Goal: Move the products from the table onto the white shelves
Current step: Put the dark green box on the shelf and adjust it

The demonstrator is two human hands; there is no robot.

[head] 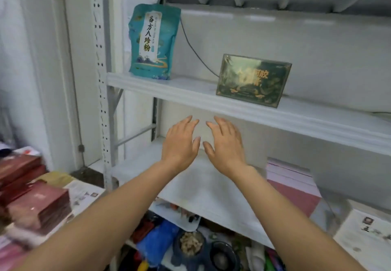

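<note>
Head view shows my two hands up in the middle of the frame, side by side but not touching. My left hand (179,141) and my right hand (227,144) both have their fingers spread out flat, and they hold nothing. They float in front of the gap under the upper shelf (190,95).

On that shelf a teal pouch (152,42) stands up at the upper left of the frame. A green box (252,80) stands to the right of it, well apart.

The things I think I have to move next are the red and pink packs (38,205). They lie in piles at the lower left of the frame, and they look a bit blurry.

I think these packs are flat, thin and light. They look shiny, so they may be slippery and slide off each other. They also look soft, so one pack may bend if I pinch only a corner. I would take a small pile with both hands, one hand on each side, and squeeze gently. The lower shelf (201,186) in the middle of the frame looks like a good spot for them.
</note>
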